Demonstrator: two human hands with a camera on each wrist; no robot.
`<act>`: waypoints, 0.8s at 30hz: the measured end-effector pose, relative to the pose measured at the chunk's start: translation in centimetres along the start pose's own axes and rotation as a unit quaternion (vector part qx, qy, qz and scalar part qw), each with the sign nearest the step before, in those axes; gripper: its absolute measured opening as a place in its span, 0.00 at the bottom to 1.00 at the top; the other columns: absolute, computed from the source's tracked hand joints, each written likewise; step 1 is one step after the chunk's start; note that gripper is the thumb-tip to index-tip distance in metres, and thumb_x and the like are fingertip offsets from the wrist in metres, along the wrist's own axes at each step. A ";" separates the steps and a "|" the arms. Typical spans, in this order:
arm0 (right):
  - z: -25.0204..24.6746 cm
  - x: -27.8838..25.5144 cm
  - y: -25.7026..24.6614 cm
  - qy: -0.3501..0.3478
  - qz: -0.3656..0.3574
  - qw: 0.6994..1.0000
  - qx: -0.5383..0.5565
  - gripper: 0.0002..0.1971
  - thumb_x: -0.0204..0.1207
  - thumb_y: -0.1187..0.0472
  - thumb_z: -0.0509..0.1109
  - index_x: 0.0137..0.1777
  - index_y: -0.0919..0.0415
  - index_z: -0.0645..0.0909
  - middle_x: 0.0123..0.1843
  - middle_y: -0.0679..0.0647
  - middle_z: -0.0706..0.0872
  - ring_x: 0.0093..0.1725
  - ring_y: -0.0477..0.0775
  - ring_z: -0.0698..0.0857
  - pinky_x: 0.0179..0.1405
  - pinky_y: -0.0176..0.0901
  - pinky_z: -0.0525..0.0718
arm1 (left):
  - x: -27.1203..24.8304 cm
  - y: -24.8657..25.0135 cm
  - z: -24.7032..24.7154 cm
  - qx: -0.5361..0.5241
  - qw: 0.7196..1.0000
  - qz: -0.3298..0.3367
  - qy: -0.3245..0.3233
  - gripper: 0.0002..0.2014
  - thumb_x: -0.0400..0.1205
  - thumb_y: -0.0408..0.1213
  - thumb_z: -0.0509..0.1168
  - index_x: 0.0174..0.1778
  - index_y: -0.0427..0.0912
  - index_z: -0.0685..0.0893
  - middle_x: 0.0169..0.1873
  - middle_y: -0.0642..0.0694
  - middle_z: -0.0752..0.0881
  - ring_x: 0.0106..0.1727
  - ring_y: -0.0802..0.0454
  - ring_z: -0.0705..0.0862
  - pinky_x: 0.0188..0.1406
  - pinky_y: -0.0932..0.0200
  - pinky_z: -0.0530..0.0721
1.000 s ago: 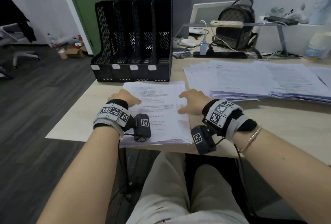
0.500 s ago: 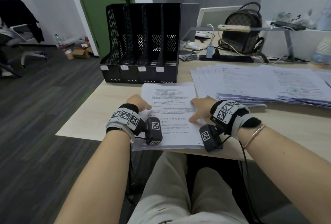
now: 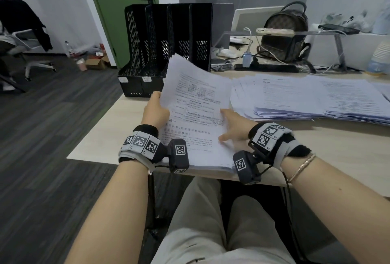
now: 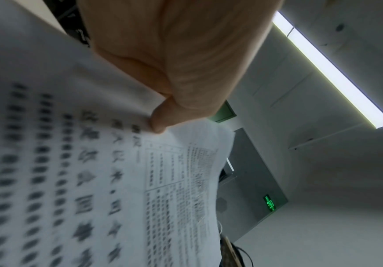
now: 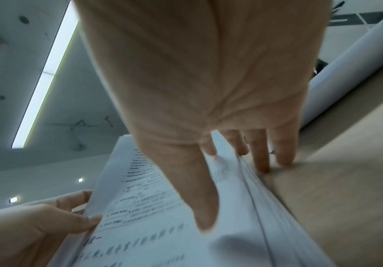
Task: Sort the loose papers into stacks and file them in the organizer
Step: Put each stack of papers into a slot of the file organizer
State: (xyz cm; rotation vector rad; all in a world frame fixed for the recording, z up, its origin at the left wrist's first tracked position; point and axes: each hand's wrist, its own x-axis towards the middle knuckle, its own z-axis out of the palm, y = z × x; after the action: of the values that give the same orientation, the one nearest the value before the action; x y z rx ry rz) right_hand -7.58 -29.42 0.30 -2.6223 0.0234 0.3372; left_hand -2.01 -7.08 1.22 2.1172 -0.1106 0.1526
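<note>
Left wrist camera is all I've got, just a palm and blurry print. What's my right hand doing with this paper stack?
Observer: The right hand has its thumb on top of the paper stack and its fingers at the stack's right edge.
Operator: Is the stack off the desk?
Observer: Partly. Its left side is raised by the left hand; its right edge is still down on the desk.
Operator: Anything in the organizer yet?
Observer: The two left slots of the black organizer look empty; the raised pages hide the lower part of the others.
</note>
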 end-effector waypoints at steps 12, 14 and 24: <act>-4.0 0.0 -0.9 0.181 -0.046 0.893 0.410 0.15 0.76 0.58 0.72 0.60 0.62 0.81 0.58 0.56 0.87 0.54 0.55 0.87 0.48 0.45 0.87 | 2.2 2.6 -1.2 -0.200 0.973 0.094 0.060 0.13 0.79 0.25 0.62 0.57 0.40 0.72 0.57 0.40 0.83 0.59 0.47 0.84 0.60 0.52 0.83; -4.2 0.1 -0.3 0.216 -0.067 0.873 0.433 0.15 0.76 0.64 0.72 0.62 0.67 0.80 0.59 0.60 0.87 0.55 0.56 0.88 0.55 0.50 0.87 | 2.3 2.7 -0.9 -0.201 0.975 0.082 0.039 0.10 0.79 0.33 0.68 0.52 0.43 0.75 0.55 0.41 0.85 0.56 0.45 0.85 0.58 0.47 0.85; -7.3 -1.1 1.7 0.280 -0.104 0.849 0.437 0.15 0.77 0.67 0.70 0.62 0.59 0.77 0.61 0.56 0.85 0.56 0.52 0.87 0.59 0.52 0.85 | 2.6 4.0 2.3 -0.168 0.978 0.103 -0.069 0.17 0.80 0.42 0.66 0.64 0.45 0.76 0.62 0.48 0.84 0.63 0.51 0.83 0.66 0.43 0.79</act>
State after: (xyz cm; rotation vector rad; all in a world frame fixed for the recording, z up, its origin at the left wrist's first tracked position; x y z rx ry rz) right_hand -7.10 -34.46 5.91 -1.6970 0.0689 -0.4422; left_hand 0.16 -11.21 3.80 1.7748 -0.4098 0.1016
